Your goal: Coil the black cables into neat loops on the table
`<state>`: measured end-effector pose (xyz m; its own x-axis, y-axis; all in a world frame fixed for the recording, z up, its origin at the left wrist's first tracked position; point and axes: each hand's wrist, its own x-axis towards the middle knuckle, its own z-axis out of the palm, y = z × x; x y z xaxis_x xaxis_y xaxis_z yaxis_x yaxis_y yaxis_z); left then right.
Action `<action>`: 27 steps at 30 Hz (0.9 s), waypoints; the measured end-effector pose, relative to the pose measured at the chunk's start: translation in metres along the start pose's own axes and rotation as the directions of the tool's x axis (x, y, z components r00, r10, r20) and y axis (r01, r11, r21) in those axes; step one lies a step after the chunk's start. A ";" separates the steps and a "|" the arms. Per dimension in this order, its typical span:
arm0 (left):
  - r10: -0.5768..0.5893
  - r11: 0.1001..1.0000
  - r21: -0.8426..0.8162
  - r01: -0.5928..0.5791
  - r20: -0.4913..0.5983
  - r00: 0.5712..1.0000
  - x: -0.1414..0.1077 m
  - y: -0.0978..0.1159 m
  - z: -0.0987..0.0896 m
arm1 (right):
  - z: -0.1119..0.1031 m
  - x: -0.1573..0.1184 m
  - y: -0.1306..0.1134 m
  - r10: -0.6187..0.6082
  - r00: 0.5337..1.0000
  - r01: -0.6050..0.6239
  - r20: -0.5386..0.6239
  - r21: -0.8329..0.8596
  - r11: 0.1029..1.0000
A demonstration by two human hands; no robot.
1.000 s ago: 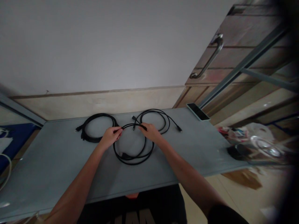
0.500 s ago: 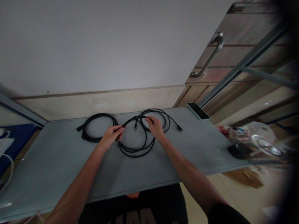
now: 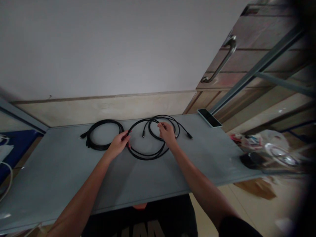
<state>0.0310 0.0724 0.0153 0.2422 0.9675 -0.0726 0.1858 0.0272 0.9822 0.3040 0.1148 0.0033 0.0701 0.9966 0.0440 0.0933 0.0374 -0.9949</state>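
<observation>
Between my hands is a loosely looped black cable (image 3: 147,159), its lower loops sagging over the grey table (image 3: 74,174). My left hand (image 3: 119,143) is closed around the left side of these loops. At the upper right of the loops, my right hand (image 3: 166,130) grips the same cable in a pinch. More cable loops lie behind and right of my right hand, ending in a dark connector (image 3: 189,135). A second small plug (image 3: 143,134) rests between my hands. Left of my left hand sits a separate, neatly wound black cable coil (image 3: 93,144) with its own plug (image 3: 84,135).
A phone-like flat device (image 3: 209,118) lies at the table's back right corner. Beyond the right edge are a dark rounded object (image 3: 251,160) and plastic bags (image 3: 274,140). A wall (image 3: 111,49) rises behind the table, and metal frame posts stand at both sides.
My right hand has shifted slightly right along the cable. The held loops have opened into a wider, rounder shape, and their lower part has risen a little. The left coil stays put.
</observation>
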 end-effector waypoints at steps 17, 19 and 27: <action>0.129 0.829 0.559 -0.016 -0.164 0.978 -0.015 0.002 0.013 | -0.003 -0.005 -0.002 -0.311 0.938 0.344 0.155 -0.542 0.767; 0.067 0.716 0.697 0.050 -0.141 0.988 -0.020 0.002 0.021 | -0.005 -0.004 -0.002 -0.320 0.936 0.345 0.146 -0.563 0.751; -0.040 0.443 0.895 0.055 -0.042 0.998 -0.019 0.003 0.041 | -0.009 -0.003 -0.001 -0.290 0.931 0.364 0.223 -0.633 0.683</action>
<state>0.0664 0.0437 0.0122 0.1946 0.9753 -0.1048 0.9477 -0.1594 0.2764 0.3122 0.1112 0.0054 -0.1829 0.9333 0.3090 0.7183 0.3415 -0.6061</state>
